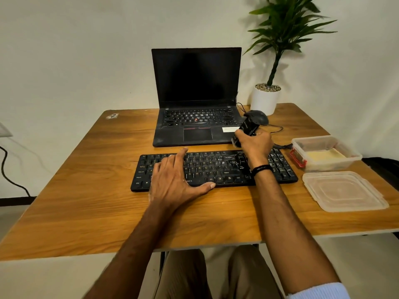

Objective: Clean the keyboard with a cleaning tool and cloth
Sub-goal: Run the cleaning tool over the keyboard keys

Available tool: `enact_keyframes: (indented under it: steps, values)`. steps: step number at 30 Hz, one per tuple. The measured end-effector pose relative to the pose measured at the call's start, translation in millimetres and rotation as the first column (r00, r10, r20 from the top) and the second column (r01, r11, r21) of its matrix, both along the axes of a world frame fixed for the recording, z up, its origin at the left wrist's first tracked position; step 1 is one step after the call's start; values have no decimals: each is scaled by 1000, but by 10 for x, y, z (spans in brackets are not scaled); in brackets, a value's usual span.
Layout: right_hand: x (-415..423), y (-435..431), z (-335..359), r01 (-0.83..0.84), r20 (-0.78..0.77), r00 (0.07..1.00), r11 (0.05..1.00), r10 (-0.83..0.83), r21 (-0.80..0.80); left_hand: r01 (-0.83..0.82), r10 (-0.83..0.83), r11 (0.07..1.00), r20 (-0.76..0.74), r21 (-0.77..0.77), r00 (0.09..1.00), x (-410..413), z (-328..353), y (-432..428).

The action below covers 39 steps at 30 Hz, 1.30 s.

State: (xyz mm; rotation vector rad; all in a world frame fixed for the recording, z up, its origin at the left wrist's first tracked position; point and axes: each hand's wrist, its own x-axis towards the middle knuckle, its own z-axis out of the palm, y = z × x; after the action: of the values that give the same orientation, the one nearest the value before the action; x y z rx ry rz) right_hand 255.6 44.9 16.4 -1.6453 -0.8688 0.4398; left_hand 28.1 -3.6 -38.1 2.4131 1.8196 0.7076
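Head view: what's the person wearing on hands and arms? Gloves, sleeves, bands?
No gloves: the left hand and right hand are bare, as are both forearms. A black wristband circles the right wrist. A pale ribbed sleeve shows only near the right elbow; no left sleeve is in view.

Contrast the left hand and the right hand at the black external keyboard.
The left hand lies flat, fingers straight and spread, on the left half of the black external keyboard; the right hand curls round a black handheld cleaning tool near its far edge. The right hand's wrist wears a dark band; the left hand's wrist is bare. Both are over the same keyboard.
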Motion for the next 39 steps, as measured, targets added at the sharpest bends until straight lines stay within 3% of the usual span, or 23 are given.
enact_keyframes:
  steps: [3,7,9,12,18,21,24,25,29,31,34,37,39]
  values:
    - [-53,-5,-6,-58,22,998,998,58,-19,-1,1,1000,8,0,1000,4,-2,7]
    - [-221,-29,-50,-109,299,944,986,142,-124,-7,6,1000,12,12,1000,6,-9,1]
    - [-300,-40,-60,-213,299,920,964,252,-160,-8,8,1000,14,17,1000,12,-6,-4]
    - [-368,-22,-72,-388,133,904,911,405,-140,-8,8,1000,16,17,1000,15,1,-9]
    - [-349,-20,-69,-30,391,917,990,81,-136,-10,10,1000,-2,15,1000,12,10,-11]
    - [-390,-29,-75,-158,371,901,966,227,-207,-6,6,1000,6,17,1000,17,-2,-13]
    - [-384,-15,-67,-386,86,911,907,404,-171,-15,15,1000,3,25,1000,12,-14,-6]
    - [-376,-1,-76,-395,63,911,904,409,-162,-17,17,1000,2,23,1000,12,-14,-4]
    - [-461,14,-76,-244,340,896,957,284,-156,-10,10,999,20,31,1000,13,-3,-8]
    - [-561,14,-90,-356,403,819,913,407,-200,-11,10,999,27,37,1000,13,-3,-15]
    - [-626,20,-92,-466,324,794,858,514,-216,-6,5,1000,44,24,999,13,-4,-19]
    - [-582,63,-66,-295,347,878,943,330,-152,-5,2,999,77,33,997,14,-2,-25]
    - [-580,63,-47,-310,326,877,934,353,-178,-9,6,999,78,37,997,21,3,-24]
